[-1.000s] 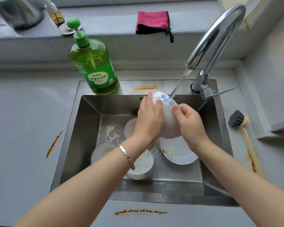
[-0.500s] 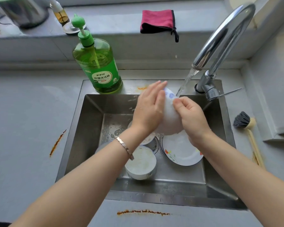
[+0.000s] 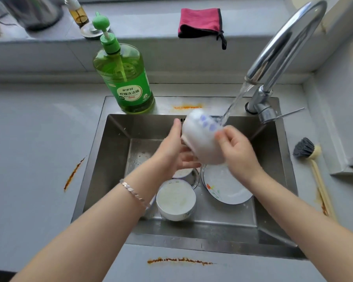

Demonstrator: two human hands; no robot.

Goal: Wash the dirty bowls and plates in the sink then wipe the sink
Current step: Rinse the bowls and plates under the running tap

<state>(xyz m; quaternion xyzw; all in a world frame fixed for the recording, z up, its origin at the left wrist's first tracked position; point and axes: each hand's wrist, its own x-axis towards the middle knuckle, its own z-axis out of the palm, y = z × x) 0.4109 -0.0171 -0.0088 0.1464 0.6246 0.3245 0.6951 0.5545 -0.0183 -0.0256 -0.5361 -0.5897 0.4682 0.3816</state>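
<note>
Two hands are kept on one white bowl [image 3: 200, 139], blue-spotted, held tilted above the sink [image 3: 102, 159] w/ its upper edge in the water stream [image 3: 234, 102] from the tap [image 3: 283, 43]. Its R side is gripped by the right hand [image 3: 238, 151], fingers curled. Its L side is cupped by the left hand [image 3: 171, 151], thumb up, fingers beneath. On the sink floor a 2nd bowl [image 3: 175, 200] and a flower-print plate [image 3: 226, 188] are set close together.
</note>
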